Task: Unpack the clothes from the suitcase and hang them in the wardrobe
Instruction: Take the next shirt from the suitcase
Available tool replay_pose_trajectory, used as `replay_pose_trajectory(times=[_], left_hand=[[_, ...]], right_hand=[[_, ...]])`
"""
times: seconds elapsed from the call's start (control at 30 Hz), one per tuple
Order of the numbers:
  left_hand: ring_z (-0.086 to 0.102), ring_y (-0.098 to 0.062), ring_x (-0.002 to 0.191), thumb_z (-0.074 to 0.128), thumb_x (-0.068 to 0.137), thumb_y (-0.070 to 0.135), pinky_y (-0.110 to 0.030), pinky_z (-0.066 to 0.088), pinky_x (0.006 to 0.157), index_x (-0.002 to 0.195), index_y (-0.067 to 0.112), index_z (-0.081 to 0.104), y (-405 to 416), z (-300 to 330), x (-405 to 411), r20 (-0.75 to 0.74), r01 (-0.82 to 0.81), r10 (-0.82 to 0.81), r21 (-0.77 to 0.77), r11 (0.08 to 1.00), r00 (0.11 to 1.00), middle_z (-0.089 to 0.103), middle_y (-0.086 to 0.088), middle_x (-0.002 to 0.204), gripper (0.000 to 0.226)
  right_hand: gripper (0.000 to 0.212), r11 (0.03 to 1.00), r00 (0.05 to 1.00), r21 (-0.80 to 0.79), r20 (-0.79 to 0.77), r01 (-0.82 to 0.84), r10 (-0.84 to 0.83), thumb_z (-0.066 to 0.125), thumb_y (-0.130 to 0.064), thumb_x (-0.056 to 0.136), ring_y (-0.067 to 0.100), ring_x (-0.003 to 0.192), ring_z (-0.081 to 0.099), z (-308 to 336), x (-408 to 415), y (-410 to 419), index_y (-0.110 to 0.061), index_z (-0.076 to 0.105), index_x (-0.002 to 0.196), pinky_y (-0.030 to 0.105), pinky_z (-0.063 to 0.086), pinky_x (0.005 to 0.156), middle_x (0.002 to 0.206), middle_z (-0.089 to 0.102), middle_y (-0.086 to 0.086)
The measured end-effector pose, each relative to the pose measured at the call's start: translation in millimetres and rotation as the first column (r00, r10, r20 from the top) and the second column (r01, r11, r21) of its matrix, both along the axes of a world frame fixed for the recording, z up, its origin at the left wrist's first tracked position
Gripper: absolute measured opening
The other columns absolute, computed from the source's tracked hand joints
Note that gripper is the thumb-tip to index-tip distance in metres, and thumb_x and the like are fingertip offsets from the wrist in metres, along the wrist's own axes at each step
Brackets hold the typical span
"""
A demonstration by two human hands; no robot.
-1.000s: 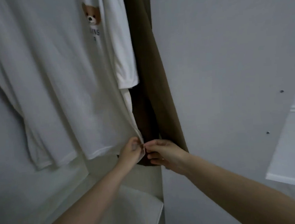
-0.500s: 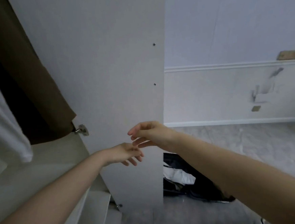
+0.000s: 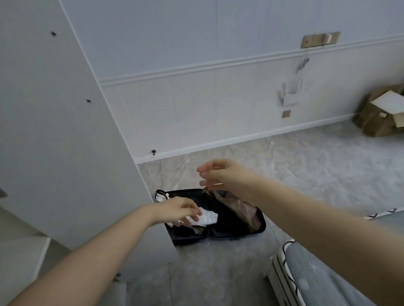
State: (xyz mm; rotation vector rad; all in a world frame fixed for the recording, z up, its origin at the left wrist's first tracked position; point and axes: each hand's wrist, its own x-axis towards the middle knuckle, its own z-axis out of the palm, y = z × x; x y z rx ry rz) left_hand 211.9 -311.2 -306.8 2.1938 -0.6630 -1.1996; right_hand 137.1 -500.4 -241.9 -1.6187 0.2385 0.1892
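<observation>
Pale panelled wall (image 3: 216,98) ahead of me, grey marbled floor (image 3: 318,168); cardboard boxes (image 3: 384,116) far right, mattress edge (image 3: 302,277) near.

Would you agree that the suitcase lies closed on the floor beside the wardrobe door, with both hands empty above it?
Not quite: the head view shows the suitcase lying open, not closed, with a white garment and a tan garment visible inside. The rest holds: it lies on the floor beside the wardrobe door, and the left hand and right hand are empty above it.
</observation>
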Motion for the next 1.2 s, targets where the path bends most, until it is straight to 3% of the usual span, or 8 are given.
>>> replay_pose_trajectory(times=[0.17,0.33,0.47,0.63,0.77,0.97,1.1,1.2], left_hand=[[0.07,-0.014,0.101,0.051,0.1,0.034,-0.036,0.054,0.093,0.133,0.026,0.049,-38,-11,30,0.007,-0.043,0.044,-0.055,0.998,0.999,0.057,0.003,0.13,0.034],[0.068,-0.011,0.101,0.05,0.1,0.035,-0.03,0.055,0.089,0.145,0.029,0.034,-68,-35,97,-0.037,-0.105,0.102,-0.076,0.992,0.994,0.051,0.006,0.134,0.048],[0.067,-0.013,0.103,0.05,0.1,0.036,-0.028,0.054,0.085,0.147,0.029,0.032,-91,-62,168,-0.108,-0.132,0.129,-0.022,0.991,0.986,0.049,0.004,0.137,0.05],[0.065,-0.02,0.105,0.048,0.101,0.034,-0.039,0.051,0.097,0.143,0.028,0.038,-112,-87,249,-0.141,-0.312,0.313,0.03,0.95,0.939,0.045,0.002,0.141,0.044],[0.065,-0.022,0.102,0.047,0.099,0.027,-0.034,0.049,0.086,0.138,0.021,0.042,-121,-111,295,-0.148,-0.539,0.541,0.055,0.84,0.828,0.053,-0.004,0.127,0.04],[0.065,-0.021,0.091,0.048,0.098,0.023,-0.033,0.048,0.079,0.134,0.02,0.046,-116,-182,336,-0.199,-0.715,0.731,0.154,0.681,0.653,0.057,-0.004,0.122,0.036],[0.065,-0.02,0.086,0.047,0.099,0.022,-0.029,0.047,0.069,0.123,0.02,0.051,-116,-226,351,-0.216,-0.766,0.786,0.188,0.615,0.579,0.058,-0.005,0.122,0.024],[0.065,-0.02,0.085,0.047,0.097,0.022,-0.03,0.048,0.07,0.121,0.019,0.054,-117,-273,361,-0.23,-0.799,0.822,0.206,0.565,0.522,0.061,-0.005,0.11,0.025]], right_hand=[[0.014,0.996,0.995,0.022,-0.035,0.09,-0.09,0.061,-0.008,0.093,0.016,0.093,0.071,-21,20,-36,-0.011,0.068,0.105,0.036,0.055,0.096,0.107,0.067,0.005],[0.014,0.988,0.985,0.03,-0.091,0.152,-0.149,0.06,-0.007,0.094,0.017,0.094,0.07,-43,75,-68,-0.012,0.069,0.103,0.025,0.059,0.078,0.104,0.068,0.007],[0.012,0.976,0.965,-0.01,-0.143,0.219,-0.218,0.065,-0.011,0.091,0.019,0.097,0.072,-60,137,-94,-0.015,0.071,0.101,0.037,0.056,0.092,0.108,0.071,0.007],[0.015,0.958,0.94,-0.066,-0.181,0.281,-0.288,0.064,-0.006,0.09,0.017,0.084,0.068,-73,217,-110,-0.009,0.07,0.104,0.034,0.056,0.087,0.097,0.069,0.003],[0.016,0.949,0.939,-0.156,-0.174,0.273,-0.298,0.062,0.0,0.088,0.018,0.081,0.063,-104,255,-113,-0.01,0.07,0.097,0.032,0.055,0.073,0.09,0.069,0.002],[0.023,0.934,0.937,-0.341,-0.281,0.105,-0.208,0.066,-0.007,0.084,0.01,0.09,0.066,-188,295,-126,-0.029,0.07,0.086,0.022,0.051,0.081,0.089,0.071,-0.01],[0.023,0.881,0.918,-0.459,-0.388,-0.117,-0.08,0.061,-0.011,0.089,0.007,0.097,0.062,-247,306,-133,-0.025,0.07,0.104,0.012,0.046,0.077,0.109,0.069,-0.007],[0.035,0.785,0.889,-0.526,-0.453,-0.326,0.066,0.055,-0.005,0.091,0.014,0.104,0.06,-305,323,-143,-0.022,0.064,0.12,0.021,0.049,0.088,0.123,0.059,-0.001]])
